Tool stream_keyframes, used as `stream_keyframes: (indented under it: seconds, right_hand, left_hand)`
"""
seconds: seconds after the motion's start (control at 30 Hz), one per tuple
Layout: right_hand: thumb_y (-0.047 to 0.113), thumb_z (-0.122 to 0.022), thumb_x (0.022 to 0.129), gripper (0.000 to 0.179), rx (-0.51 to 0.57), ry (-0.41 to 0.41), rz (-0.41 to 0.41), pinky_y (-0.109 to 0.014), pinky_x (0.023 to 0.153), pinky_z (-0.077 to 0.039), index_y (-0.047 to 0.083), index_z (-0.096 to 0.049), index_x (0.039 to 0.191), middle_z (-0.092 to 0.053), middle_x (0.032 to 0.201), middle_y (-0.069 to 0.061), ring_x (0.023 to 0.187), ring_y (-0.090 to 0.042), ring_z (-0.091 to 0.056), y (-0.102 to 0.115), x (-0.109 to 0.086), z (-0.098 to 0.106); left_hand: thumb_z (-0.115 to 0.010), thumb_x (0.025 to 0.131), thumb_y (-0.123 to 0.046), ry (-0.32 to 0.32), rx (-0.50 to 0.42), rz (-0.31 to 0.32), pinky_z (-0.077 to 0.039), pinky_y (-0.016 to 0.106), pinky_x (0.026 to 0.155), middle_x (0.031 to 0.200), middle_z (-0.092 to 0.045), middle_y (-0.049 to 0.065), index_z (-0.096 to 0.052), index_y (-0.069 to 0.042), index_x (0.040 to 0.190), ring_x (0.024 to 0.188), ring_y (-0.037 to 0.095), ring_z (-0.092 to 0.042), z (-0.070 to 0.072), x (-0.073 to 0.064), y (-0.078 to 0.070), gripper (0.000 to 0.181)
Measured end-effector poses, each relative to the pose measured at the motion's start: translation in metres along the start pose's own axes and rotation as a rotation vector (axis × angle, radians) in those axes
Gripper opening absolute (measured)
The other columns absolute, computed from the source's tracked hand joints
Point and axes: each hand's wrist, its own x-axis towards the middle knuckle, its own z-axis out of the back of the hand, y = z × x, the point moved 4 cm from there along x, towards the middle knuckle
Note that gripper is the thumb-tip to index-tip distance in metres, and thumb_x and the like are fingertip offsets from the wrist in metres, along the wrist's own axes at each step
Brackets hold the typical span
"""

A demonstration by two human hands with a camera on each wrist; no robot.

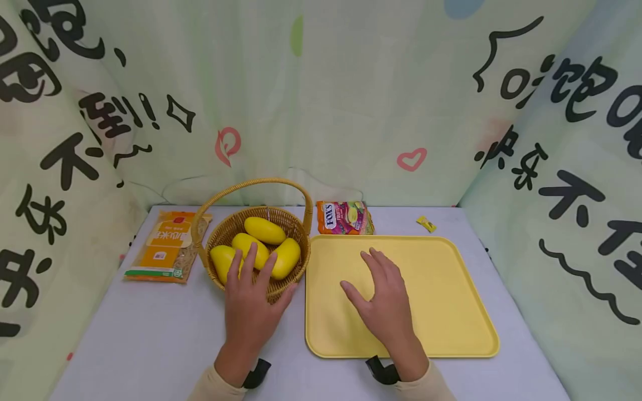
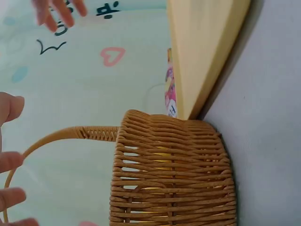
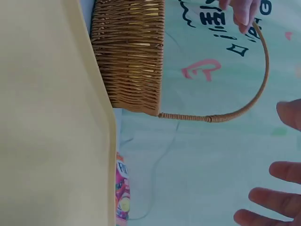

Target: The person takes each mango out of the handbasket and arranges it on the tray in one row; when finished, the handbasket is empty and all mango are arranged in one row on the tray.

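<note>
My left hand hovers over the near side of a wicker basket with its fingers spread, holding nothing. Several yellow mangoes lie inside the basket, some partly hidden behind my fingers. The basket's arched handle stands upright. Over the left half of a yellow tray, my right hand is held with fingers extended and nothing in its grasp. In the left wrist view, the woven basket wall appears below the fingers, apart from them. The right wrist view shows the tray beneath that hand.
An orange packet of grain lies left of the basket. Behind the tray are a Fox's candy bag and a small yellow wrapped candy. Printed curtains enclose the white table at the back and sides.
</note>
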Motion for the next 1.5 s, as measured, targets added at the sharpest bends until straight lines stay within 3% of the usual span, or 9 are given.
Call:
stream_keyframes:
  seconds: [0.2,0.3,0.47,0.63,0.83,1.0,1.2,1.33,1.5]
  right_hand:
    - [0.015,-0.082,0.091,0.042,0.143,-0.045,-0.069,-0.049,0.090,-0.065,0.004,-0.070,0.129,-0.073,0.127,-0.011,0.117,-0.029,-0.068,-0.011,-0.014,0.008]
    - [0.012,-0.081,0.091,0.034,0.227,-0.027,-0.146,-0.036,0.080,-0.066,0.006,-0.072,0.124,-0.075,0.118,-0.006,0.104,-0.022,-0.071,-0.020,-0.024,0.007]
    - [0.011,-0.079,0.094,0.026,0.331,0.011,-0.293,-0.024,0.077,-0.062,0.006,-0.073,0.119,-0.077,0.111,-0.005,0.092,-0.008,-0.070,-0.035,-0.042,0.002]
    - [0.010,-0.078,0.094,0.022,0.415,0.033,-0.400,-0.020,0.077,-0.059,0.007,-0.073,0.116,-0.078,0.109,-0.006,0.088,-0.003,-0.068,-0.043,-0.060,0.000]
    - [0.009,-0.076,0.096,0.020,0.490,0.032,-0.437,-0.019,0.077,-0.058,0.007,-0.073,0.116,-0.078,0.110,-0.011,0.087,-0.006,-0.070,-0.046,-0.071,-0.001]
    - [0.008,-0.076,0.096,0.021,0.517,0.032,-0.436,-0.019,0.077,-0.058,0.007,-0.073,0.117,-0.077,0.111,-0.015,0.088,-0.007,-0.070,-0.046,-0.071,-0.001]
    - [0.008,-0.076,0.096,0.022,0.530,0.049,-0.431,-0.019,0.078,-0.058,0.004,-0.073,0.118,-0.077,0.112,-0.015,0.088,-0.006,-0.070,-0.045,-0.068,-0.002]
    - [0.008,-0.076,0.096,0.023,0.536,0.060,-0.435,-0.020,0.078,-0.059,0.002,-0.072,0.119,-0.077,0.111,-0.015,0.088,-0.006,-0.070,-0.044,-0.068,-0.003]
    - [0.012,-0.076,0.097,0.026,0.538,0.093,-0.435,-0.019,0.080,-0.058,0.004,-0.072,0.122,-0.077,0.113,-0.014,0.091,-0.005,-0.069,-0.043,-0.065,-0.006]
  left_hand:
    - [-0.087,0.084,-0.024,-0.036,-0.182,0.014,-0.055,0.043,0.096,0.126,-0.071,0.013,-0.077,-0.007,0.109,0.114,0.033,-0.064,0.006,-0.012,0.001,0.032]
    - [-0.088,0.084,-0.018,-0.037,-0.247,0.092,-0.055,0.036,0.086,0.112,-0.075,0.006,-0.077,-0.009,0.104,0.104,0.025,-0.066,0.005,-0.020,0.007,0.024]
    - [-0.089,0.085,-0.012,-0.021,-0.382,0.370,-0.058,0.025,0.067,0.101,-0.073,0.000,-0.075,-0.010,0.103,0.092,0.016,-0.065,0.005,-0.032,0.027,0.022]
    - [-0.085,0.090,-0.016,-0.010,-0.498,0.691,-0.056,0.016,0.067,0.094,-0.071,0.002,-0.071,-0.008,0.101,0.087,0.011,-0.063,0.012,-0.041,0.043,0.020]
    - [-0.082,0.092,-0.013,0.016,-0.680,1.019,-0.062,0.017,0.071,0.098,-0.058,0.006,-0.057,-0.002,0.111,0.083,0.010,-0.062,0.008,-0.049,0.063,0.034]
    - [-0.083,0.091,-0.012,0.057,-0.842,1.205,-0.066,0.025,0.079,0.113,-0.043,0.005,-0.044,-0.004,0.127,0.091,0.014,-0.058,0.001,-0.055,0.077,0.053]
    - [-0.080,0.093,-0.009,0.067,-0.970,1.255,-0.066,0.030,0.088,0.149,-0.035,0.009,-0.023,-0.013,0.159,0.124,0.021,-0.050,-0.004,-0.056,0.088,0.088]
    - [-0.077,0.094,-0.005,0.100,-1.028,1.204,-0.064,0.032,0.096,0.174,-0.018,0.009,-0.010,-0.023,0.170,0.148,0.028,-0.040,-0.007,-0.055,0.094,0.103]
    - [-0.077,0.093,0.000,0.121,-1.044,1.125,-0.063,0.029,0.097,0.179,-0.009,0.000,-0.007,-0.034,0.171,0.158,0.031,-0.031,-0.010,-0.054,0.099,0.110]
